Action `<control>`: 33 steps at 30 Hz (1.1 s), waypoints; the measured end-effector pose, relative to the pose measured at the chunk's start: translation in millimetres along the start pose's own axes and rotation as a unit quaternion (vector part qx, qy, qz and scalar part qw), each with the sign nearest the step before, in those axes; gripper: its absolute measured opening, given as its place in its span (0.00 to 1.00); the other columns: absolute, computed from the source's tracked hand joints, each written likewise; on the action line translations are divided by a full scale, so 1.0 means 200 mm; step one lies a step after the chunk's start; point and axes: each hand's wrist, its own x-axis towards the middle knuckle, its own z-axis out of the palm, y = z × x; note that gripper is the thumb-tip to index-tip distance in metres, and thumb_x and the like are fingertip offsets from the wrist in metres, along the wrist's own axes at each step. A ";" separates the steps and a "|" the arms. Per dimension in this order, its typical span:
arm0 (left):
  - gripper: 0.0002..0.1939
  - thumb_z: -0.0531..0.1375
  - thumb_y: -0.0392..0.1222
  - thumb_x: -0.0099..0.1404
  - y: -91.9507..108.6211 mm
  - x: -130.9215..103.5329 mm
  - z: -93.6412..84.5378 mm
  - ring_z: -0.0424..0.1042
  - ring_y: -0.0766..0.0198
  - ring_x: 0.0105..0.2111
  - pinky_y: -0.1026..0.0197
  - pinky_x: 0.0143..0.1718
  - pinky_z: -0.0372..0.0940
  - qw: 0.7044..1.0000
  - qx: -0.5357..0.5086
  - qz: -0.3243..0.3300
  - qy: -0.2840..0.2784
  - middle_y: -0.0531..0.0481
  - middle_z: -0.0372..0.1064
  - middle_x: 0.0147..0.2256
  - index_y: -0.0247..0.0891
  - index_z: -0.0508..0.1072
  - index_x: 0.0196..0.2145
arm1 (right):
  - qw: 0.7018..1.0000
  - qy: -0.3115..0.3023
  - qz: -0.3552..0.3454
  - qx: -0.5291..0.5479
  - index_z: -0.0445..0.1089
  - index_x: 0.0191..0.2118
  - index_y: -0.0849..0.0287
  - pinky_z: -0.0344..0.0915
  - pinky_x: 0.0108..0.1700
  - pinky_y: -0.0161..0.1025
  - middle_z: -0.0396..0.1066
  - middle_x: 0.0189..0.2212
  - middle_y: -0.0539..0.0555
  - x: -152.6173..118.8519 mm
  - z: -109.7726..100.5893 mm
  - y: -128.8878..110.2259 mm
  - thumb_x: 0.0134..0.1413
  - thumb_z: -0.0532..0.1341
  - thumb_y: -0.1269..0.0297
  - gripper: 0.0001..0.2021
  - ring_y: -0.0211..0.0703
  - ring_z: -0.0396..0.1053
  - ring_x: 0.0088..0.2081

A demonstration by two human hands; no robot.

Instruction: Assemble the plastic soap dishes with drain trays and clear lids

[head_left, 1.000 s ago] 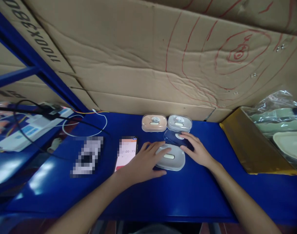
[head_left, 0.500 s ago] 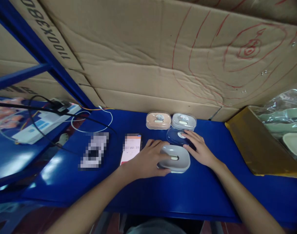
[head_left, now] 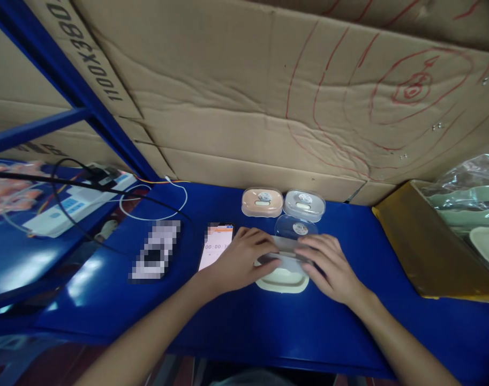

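Observation:
Both hands grip a grey tray [head_left: 290, 247], tilted up and blurred, above a pale cream base [head_left: 283, 282] on the blue table. My left hand [head_left: 248, 257] has its fingers on the tray's left end. My right hand [head_left: 331, 264] holds the right end between thumb and fingers. Just behind lies a clear lid [head_left: 294, 227] with a round white sticker. Farther back sit a peach soap box [head_left: 262, 203] and a grey soap box [head_left: 304, 205], each under a clear cover with a sticker.
A phone with a timer [head_left: 218, 246] lies left of my left hand, and a pixelated object [head_left: 158, 251] beyond it. White cable and a power strip [head_left: 77, 206] are at the left. A cardboard box [head_left: 429, 252] with wrapped green parts stands right. Cardboard [head_left: 228, 107] walls the back.
The grey tray has been lifted and tilted off the cream base. My right hand has moved from the clear lid to the tray's right end.

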 end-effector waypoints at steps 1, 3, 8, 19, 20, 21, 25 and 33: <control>0.08 0.63 0.47 0.76 0.00 0.00 0.00 0.73 0.56 0.50 0.51 0.51 0.58 1.000 0.004 0.005 0.010 0.51 0.77 0.47 0.43 0.78 0.46 | 1.000 0.011 -0.029 0.004 0.72 0.56 0.58 0.66 0.58 0.55 0.78 0.53 0.61 0.01 0.00 -0.04 0.71 0.61 0.69 0.12 0.53 0.74 0.55; 0.09 0.62 0.48 0.78 -0.02 0.00 0.00 0.73 0.56 0.49 0.51 0.51 0.59 0.999 0.010 0.011 0.035 0.50 0.78 0.46 0.42 0.78 0.46 | 0.997 0.015 -0.080 0.006 0.74 0.51 0.60 0.68 0.52 0.50 0.80 0.44 0.58 0.02 0.00 -0.13 0.69 0.62 0.70 0.09 0.50 0.76 0.47; 0.10 0.62 0.50 0.77 -0.06 0.00 0.01 0.74 0.56 0.47 0.52 0.48 0.60 0.995 0.035 0.025 0.088 0.50 0.78 0.45 0.42 0.79 0.46 | 0.990 -0.048 -0.118 -0.064 0.76 0.48 0.62 0.66 0.43 0.46 0.79 0.35 0.54 0.04 0.06 -0.24 0.69 0.64 0.68 0.07 0.45 0.73 0.35; 0.09 0.65 0.48 0.76 -0.06 -0.01 0.04 0.74 0.57 0.44 0.52 0.50 0.61 0.990 0.089 0.100 0.037 0.49 0.77 0.44 0.41 0.80 0.47 | 0.976 -0.158 -0.131 -0.068 0.75 0.43 0.59 0.61 0.39 0.44 0.74 0.30 0.50 -0.02 0.12 -0.32 0.71 0.62 0.65 0.05 0.45 0.68 0.34; 0.09 0.64 0.48 0.76 -0.05 -0.01 0.04 0.74 0.57 0.44 0.52 0.50 0.61 0.989 0.094 0.109 0.031 0.49 0.76 0.44 0.41 0.80 0.47 | 0.975 -0.165 -0.135 -0.062 0.75 0.43 0.58 0.61 0.39 0.44 0.74 0.30 0.50 -0.03 0.12 -0.34 0.71 0.62 0.65 0.05 0.45 0.68 0.34; 0.09 0.64 0.48 0.76 -0.04 -0.01 0.05 0.74 0.58 0.44 0.52 0.51 0.61 0.988 0.101 0.116 0.024 0.49 0.76 0.44 0.41 0.80 0.47 | 0.973 -0.173 -0.139 -0.057 0.75 0.43 0.58 0.61 0.40 0.44 0.73 0.30 0.50 -0.03 0.12 -0.35 0.71 0.62 0.66 0.04 0.45 0.67 0.34; 0.09 0.63 0.48 0.77 0.00 -0.02 0.08 0.74 0.58 0.44 0.52 0.51 0.61 0.984 0.112 0.137 -0.007 0.49 0.76 0.43 0.40 0.78 0.45 | 0.964 -0.208 -0.161 -0.045 0.73 0.38 0.58 0.62 0.40 0.43 0.71 0.29 0.50 -0.04 0.11 -0.41 0.70 0.62 0.69 0.06 0.44 0.66 0.34; 0.08 0.68 0.44 0.72 0.01 -0.02 0.12 0.73 0.55 0.48 0.51 0.52 0.60 0.984 0.117 0.116 -0.069 0.49 0.75 0.44 0.39 0.76 0.44 | 0.964 -0.208 -0.166 -0.011 0.72 0.36 0.56 0.65 0.41 0.43 0.72 0.31 0.49 -0.05 0.12 -0.46 0.68 0.64 0.66 0.06 0.44 0.67 0.34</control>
